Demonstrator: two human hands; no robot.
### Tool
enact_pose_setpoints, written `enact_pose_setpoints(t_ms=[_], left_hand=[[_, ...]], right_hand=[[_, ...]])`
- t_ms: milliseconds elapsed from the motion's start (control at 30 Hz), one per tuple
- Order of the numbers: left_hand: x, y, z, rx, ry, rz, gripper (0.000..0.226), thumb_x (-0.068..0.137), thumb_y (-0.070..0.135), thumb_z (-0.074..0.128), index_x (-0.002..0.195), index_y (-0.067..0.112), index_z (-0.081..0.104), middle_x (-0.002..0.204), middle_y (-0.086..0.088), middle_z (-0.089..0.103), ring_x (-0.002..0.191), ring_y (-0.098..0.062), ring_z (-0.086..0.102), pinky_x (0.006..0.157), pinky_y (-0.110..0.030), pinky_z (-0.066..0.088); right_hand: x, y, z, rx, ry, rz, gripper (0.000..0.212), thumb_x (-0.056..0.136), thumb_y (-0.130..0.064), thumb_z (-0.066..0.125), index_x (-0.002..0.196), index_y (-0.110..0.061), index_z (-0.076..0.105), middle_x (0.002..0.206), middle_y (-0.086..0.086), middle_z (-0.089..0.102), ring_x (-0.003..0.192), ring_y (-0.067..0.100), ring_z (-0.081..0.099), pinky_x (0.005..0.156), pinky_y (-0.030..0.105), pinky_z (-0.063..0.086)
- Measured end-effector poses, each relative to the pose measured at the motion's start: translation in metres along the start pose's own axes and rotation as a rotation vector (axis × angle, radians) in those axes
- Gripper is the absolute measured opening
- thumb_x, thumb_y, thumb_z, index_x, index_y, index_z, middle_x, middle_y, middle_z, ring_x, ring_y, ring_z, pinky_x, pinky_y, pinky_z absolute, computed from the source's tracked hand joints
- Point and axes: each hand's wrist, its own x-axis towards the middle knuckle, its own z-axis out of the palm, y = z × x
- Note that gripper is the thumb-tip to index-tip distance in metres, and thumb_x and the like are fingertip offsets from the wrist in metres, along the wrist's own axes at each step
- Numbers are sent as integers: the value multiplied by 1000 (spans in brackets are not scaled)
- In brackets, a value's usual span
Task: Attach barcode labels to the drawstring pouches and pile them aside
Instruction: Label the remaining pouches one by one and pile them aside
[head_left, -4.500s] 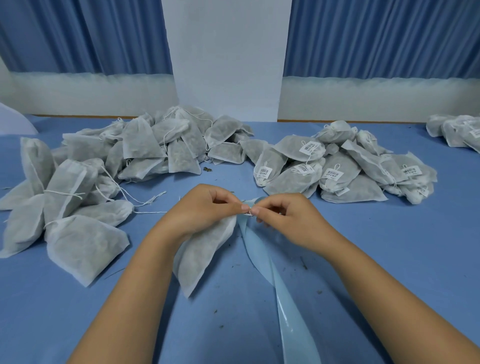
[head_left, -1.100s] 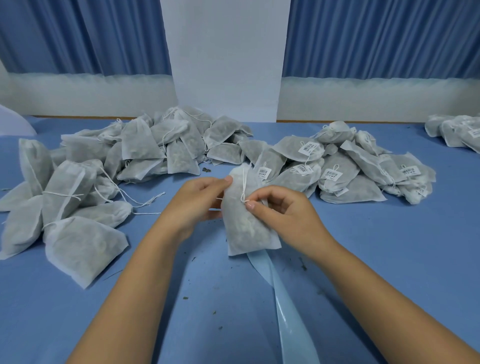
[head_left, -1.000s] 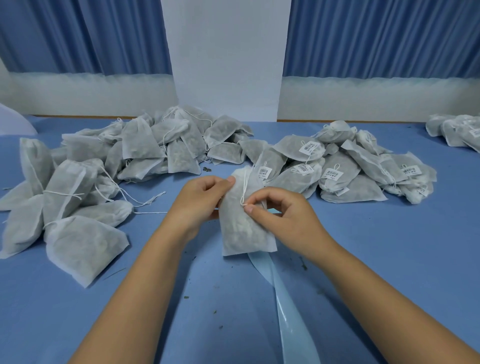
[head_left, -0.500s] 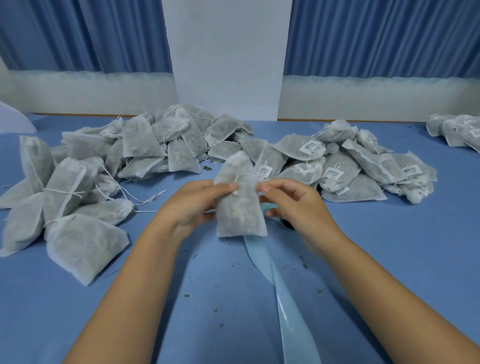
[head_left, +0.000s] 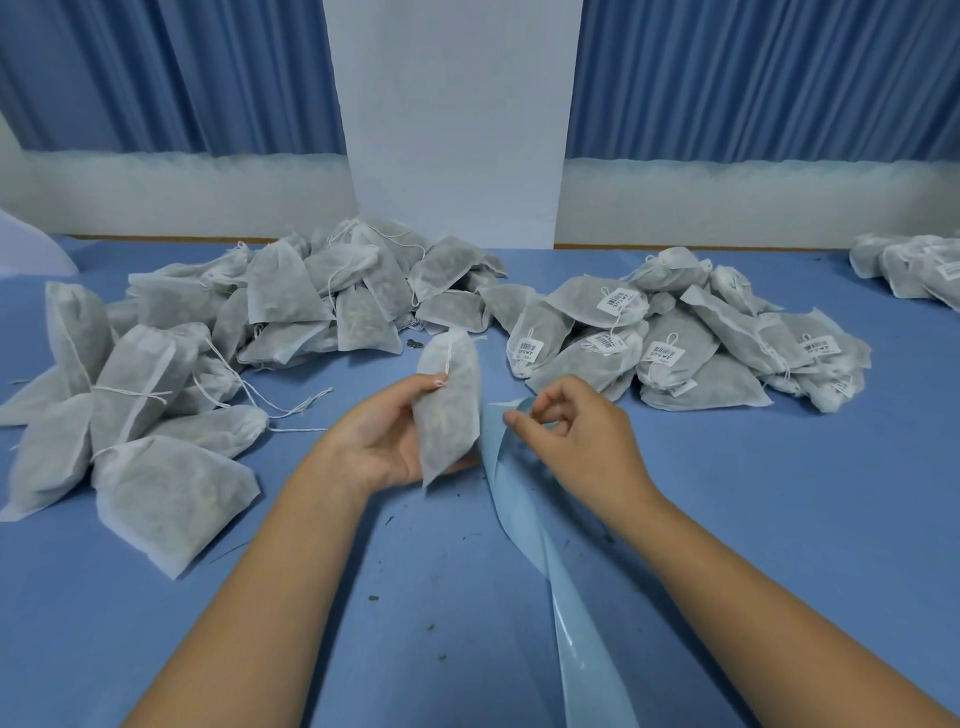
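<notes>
Grey non-woven pouches with no labels lie in the left heap (head_left: 208, 364) on the blue table (head_left: 779, 493), and this heap looks the same as a moment ago. Next to the right, the left hand (head_left: 379, 441) now carries the pouch (head_left: 449, 400) alone. Its thumb presses on the front just under the string loop (head_left: 441, 383) and the other fingers are curled behind. So the pouch stands nearly upright above the middle of the table, between the two heaps. Half a second ago both hands held it near its top — the right one has since let go. On the side facing the camera the pouch has no label that I can see.

The pale blue strip (head_left: 540, 519) runs from the bottom edge of the view up to a point just beside the pouch. The right hand (head_left: 576, 431) has dropped to the top end of the strip, its fingers curled and the thumb tip at the strip's edge. Whether it already pinches the strip or a label, I cannot tell. I judge that the work on the string is finished and the step now is to peel a label. Further right the labelled heap (head_left: 675, 343) is unchanged — the pouch should join it after the sticking.
</notes>
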Motion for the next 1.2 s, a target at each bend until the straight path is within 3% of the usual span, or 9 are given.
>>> enact_pose_setpoints(t_ms=[133,267,467,600,667,833,933,1067,1200], left_hand=[[0,-4,2,27,-27,-9,23,78,19,69,98,8,71,87,-16,74,71,-33,73,64,-53,59],[1,-6,4,64,-38,-17,27,78,20,70,103,9,71,96,-15,74,79,-33,74,71,-55,59],[0,-5,4,121,-65,2,27,74,21,72,99,12,73,96,-11,73,82,-30,71,82,-54,58],[-2,-4,5,157,-29,13,29,71,19,73,100,12,72,94,-8,75,77,-24,74,63,-38,60],[-3,-4,4,170,-34,31,29,70,18,74,99,13,72,91,-6,76,76,-20,74,61,-34,59],[-2,-6,5,285,-73,77,32,74,22,74,104,10,75,106,-9,75,93,-22,73,75,-36,60],[-3,-7,7,373,-67,130,20,72,21,75,87,9,82,99,-9,77,88,-20,75,68,-30,59],[-5,-7,8,400,-87,149,19,72,20,75,86,9,82,99,-10,77,88,-19,75,68,-28,58],[-8,-7,10,446,-90,149,16,72,21,74,80,10,82,92,-8,77,83,-18,75,66,-26,58]], right_hand=[[-2,-2,1,86,-15,-1,26,81,-47,73,101,-35,61,76,-18,71,66,2,60,76,35,54],[-2,-2,0,73,-38,-8,21,85,-31,75,105,-30,69,80,-12,68,65,9,61,79,41,56],[-1,-4,-5,36,-38,-23,16,84,-24,76,100,-24,75,77,-12,67,65,13,63,76,37,57],[3,-3,-9,53,-34,-15,14,85,-24,75,98,-24,78,75,-16,68,62,1,60,71,18,50],[4,-3,-11,78,-43,4,13,85,-23,75,97,-24,78,74,-17,68,63,-2,60,70,13,46],[3,-6,-11,78,-74,9,9,84,-18,75,91,-23,78,76,-13,71,63,5,60,67,11,45],[3,-8,-14,90,-97,6,11,85,-13,73,93,-17,80,72,-18,69,58,-4,58,62,6,41],[4,-9,-16,106,-94,5,10,85,-13,73,91,-16,80,62,-21,65,54,-5,55,59,6,40],[4,-11,-17,95,-68,-2,15,86,-16,73,74,-25,75,55,-18,63,52,-2,53,58,11,42]])
